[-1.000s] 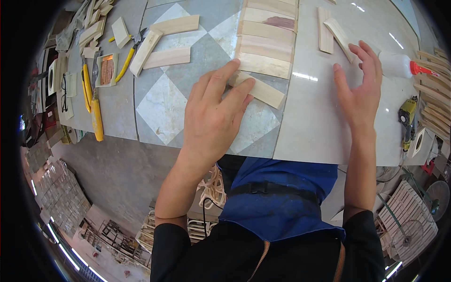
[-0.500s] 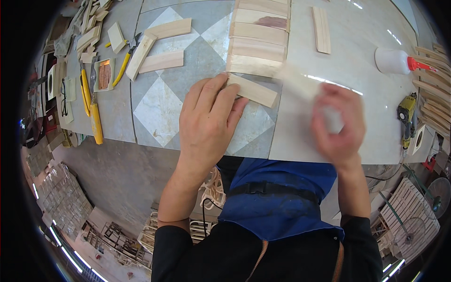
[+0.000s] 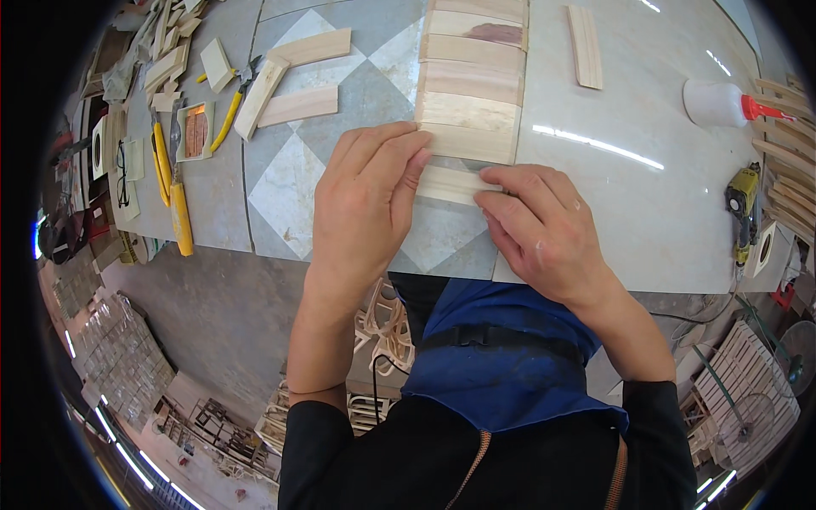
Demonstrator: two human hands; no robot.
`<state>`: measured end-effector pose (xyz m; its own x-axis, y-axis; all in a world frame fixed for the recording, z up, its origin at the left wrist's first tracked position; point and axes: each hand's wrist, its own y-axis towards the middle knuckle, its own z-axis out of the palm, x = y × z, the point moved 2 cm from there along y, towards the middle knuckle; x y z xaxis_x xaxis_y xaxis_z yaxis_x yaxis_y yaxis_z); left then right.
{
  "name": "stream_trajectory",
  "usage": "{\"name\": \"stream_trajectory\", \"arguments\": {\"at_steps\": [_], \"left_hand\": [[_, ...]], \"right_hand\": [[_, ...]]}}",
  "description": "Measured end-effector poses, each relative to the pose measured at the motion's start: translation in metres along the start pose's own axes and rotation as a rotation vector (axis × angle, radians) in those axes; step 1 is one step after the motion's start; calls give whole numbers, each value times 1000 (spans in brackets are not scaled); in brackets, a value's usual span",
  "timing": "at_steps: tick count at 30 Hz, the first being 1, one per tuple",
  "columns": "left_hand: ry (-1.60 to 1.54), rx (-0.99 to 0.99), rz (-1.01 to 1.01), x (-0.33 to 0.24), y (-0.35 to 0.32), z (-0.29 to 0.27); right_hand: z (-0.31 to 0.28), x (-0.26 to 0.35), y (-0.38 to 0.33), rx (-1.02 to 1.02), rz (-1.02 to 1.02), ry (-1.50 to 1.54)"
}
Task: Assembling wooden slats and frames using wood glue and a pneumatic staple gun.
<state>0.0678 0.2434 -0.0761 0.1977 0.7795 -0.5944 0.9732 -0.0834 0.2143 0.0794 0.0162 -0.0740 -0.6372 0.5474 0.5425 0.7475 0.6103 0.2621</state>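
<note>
A row of pale wooden slats [image 3: 473, 81] runs edge to edge away from me on the tiled tabletop. At its near end lies a pale slat [image 3: 476, 143], flush against the row. Closer to me is a narrow wooden strip [image 3: 455, 184], apart from that row by a small gap. My right hand [image 3: 548, 229] pinches the strip's right end between thumb and fingers. With bent fingers, my left hand [image 3: 361, 191] grips at the left corner of the near-end slat; its thumb sits by the strip's left end, and the exact contact is partly hidden.
Loose wooden pieces [image 3: 297, 105] lie at left, beside yellow-handled pliers [image 3: 226, 119] and a yellow-handled tool [image 3: 179, 217]. One strip [image 3: 584, 48] lies far right. A white glue bottle [image 3: 712, 104] with red cap and a yellow-black power tool [image 3: 742, 200] are at the right.
My right hand has come left from the bare tabletop to the strip. A slat now lies against the row's near end, and the piece under my left hand has changed from angled to nearly level.
</note>
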Motion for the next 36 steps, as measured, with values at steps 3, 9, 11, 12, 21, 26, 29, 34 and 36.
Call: {"name": "stream_trajectory", "arguments": {"at_steps": [3,9,11,12,21,26,29,34,36], "left_hand": [[-33,-22,5,0,-9,-4],[-26,-85,5,1,-33,2],[-13,-104,0,1,-36,5],[1,-110,-2,1,-36,7],[20,-110,6,-15,-27,22],[33,-103,-58,-22,-34,29],[57,-149,-47,-31,-36,36],[64,-138,-64,-35,-35,39],[63,-132,-68,-35,-34,39]], "right_hand": [[9,-1,1,-56,21,-28],[16,0,-1,-99,97,-39],[14,0,0,-97,115,-10],[10,-1,1,-98,117,14],[-43,-87,28,-372,409,-190],[-47,-109,40,-292,502,-195],[-47,-111,41,-260,527,-173],[-45,-111,37,-267,624,-86],[-45,-111,36,-276,652,-61]]}}
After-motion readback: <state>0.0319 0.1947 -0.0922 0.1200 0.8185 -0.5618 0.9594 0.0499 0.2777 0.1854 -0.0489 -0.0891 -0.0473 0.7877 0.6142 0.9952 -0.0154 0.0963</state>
